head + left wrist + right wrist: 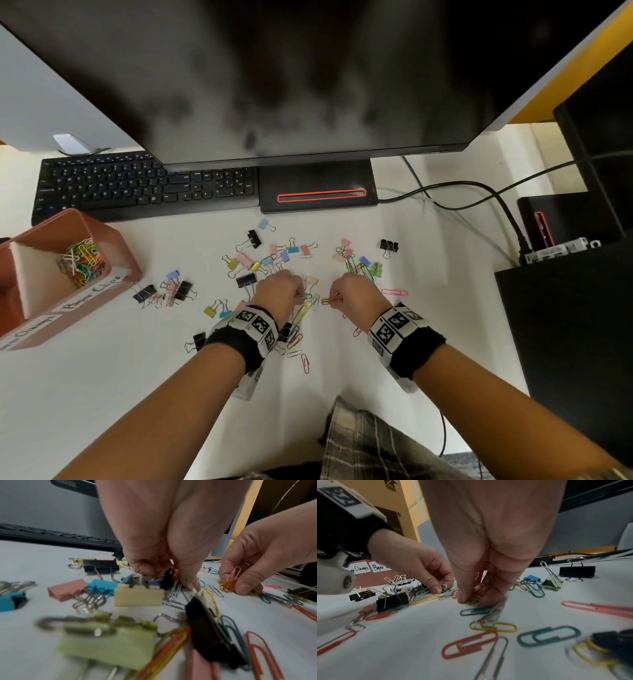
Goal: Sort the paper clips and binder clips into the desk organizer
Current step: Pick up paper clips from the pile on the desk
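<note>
Coloured paper clips [301, 313] and binder clips [246, 281] lie scattered on the white desk [102, 377]. My left hand [301, 294] pinches a green and a white paper clip [445, 588] low over the pile. My right hand [337, 296] beside it holds a small bunch of orange, yellow and pink paper clips [229, 585] against the desk, fingers curled round them [475, 600]. The terracotta desk organizer [126, 263] stands far left. One compartment, labelled Paper Clips, holds a heap of paper clips [82, 262].
A black keyboard [137, 185] and monitor base [318, 192] lie behind the clips, under a big dark monitor [308, 85]. Cables [479, 195] and black boxes [565, 325] fill the right side. Loose clips sit near my wrists [471, 646].
</note>
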`<state>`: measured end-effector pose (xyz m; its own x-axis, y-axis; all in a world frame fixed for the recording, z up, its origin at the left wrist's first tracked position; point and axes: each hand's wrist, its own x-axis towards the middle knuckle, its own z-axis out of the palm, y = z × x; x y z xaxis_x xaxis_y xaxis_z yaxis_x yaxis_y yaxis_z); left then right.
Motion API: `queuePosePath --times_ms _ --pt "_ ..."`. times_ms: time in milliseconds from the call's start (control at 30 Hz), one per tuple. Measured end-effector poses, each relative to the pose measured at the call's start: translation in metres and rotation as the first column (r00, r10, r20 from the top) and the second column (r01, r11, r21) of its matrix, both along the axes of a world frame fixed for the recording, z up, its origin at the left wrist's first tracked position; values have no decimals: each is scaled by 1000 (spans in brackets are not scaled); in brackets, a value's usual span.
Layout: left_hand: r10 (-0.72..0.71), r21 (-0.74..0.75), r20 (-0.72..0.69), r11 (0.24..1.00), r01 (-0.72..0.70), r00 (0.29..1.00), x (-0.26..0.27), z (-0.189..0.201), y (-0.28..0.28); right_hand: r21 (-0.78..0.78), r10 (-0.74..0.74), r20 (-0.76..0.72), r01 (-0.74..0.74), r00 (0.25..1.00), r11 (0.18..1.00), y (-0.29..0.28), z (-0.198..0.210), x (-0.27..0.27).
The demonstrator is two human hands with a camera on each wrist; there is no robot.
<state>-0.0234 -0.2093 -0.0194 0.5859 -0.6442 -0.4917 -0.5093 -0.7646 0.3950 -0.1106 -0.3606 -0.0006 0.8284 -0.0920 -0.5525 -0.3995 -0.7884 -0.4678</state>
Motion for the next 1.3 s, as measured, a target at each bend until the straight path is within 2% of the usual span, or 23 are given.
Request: queuePosePath --times_ms 67,167,300,367,433,567,700,833,933,1100,1300 --pt "6 -33 -14 999 -6 1000 0 5 2 -2 20 4 -20 1000 1000 0 0 -2" --pt "116 -155 -38 981 -121 992 3 17 8 51 21 31 -22 999 998 -5 0 -5" --pt "332 -321 -115 880 -351 936 14 46 23 107 33 102 -44 994 993 -12 2 -6" --pt "361 -359 -119 853 -379 925 12 59 32 99 83 132 -96 988 990 -11 6 -2" --pt "337 -321 -133 875 -362 932 4 62 38 95 151 132 -164 980 982 -6 9 4" --pt "256 -126 -156 953 -276 954 -25 45 36 71 248 94 -255 964 964 7 6 14" --pt "259 -66 -76 962 -264 963 -36 22 26 17 283 68 -285 957 958 12 5 19" --pt "143 47 48 988 -146 989 -32 12 16 -40 252 90 -249 963 968 13 0 17" --pt "116 64 92 990 -122 989 -28 8 13 -56 246 77 -242 966 969 11 2 15" --pt "34 114 112 992 -47 993 -29 11 12 -25 153 78 -151 985 988 8 3 8" --pt "-12 146 96 989 -2 995 -29 18 10 -68 128 18 -126 992 990 14 -2 5"
